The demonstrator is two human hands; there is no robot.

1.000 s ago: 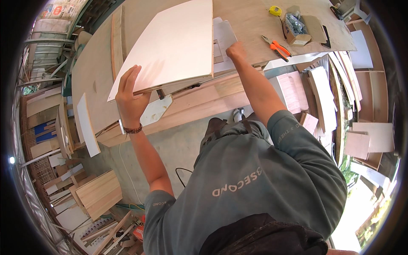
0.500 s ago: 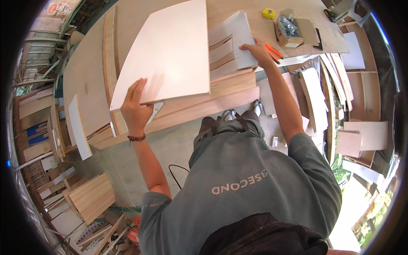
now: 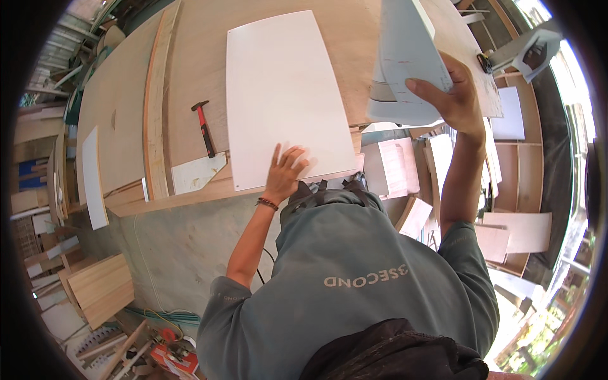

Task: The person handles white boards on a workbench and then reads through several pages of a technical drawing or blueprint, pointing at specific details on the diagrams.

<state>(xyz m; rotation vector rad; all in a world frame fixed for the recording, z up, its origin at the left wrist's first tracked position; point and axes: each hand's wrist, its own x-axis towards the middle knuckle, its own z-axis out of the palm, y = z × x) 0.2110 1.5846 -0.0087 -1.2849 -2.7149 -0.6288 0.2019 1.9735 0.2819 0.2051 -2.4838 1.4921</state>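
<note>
A white board (image 3: 282,95) with a slightly curved far edge lies flat on the wooden worktable (image 3: 196,57). My left hand (image 3: 285,174) rests at its near edge, fingers spread and slightly blurred, holding nothing. Up at the right, my right hand (image 3: 459,98) grips paper sheets (image 3: 408,73) with line drawings on them, the thumb pressed on the near face. The sheets are lifted and bent, and they cover part of the table behind. Left of the board lies a claw hammer (image 3: 204,130) with a red and black handle.
An angled white offcut (image 3: 197,174) sits by the hammer near the table's front edge. A long wooden strip (image 3: 157,95) runs along the left. Stacked panels (image 3: 396,168) stand right of my body. A wooden shelf unit (image 3: 522,164) stands farther right.
The white board has gone from tilted in my left hand to flat on the table, uncovering the hammer. My right hand has raised the paper sheets off the table, toward the right.
</note>
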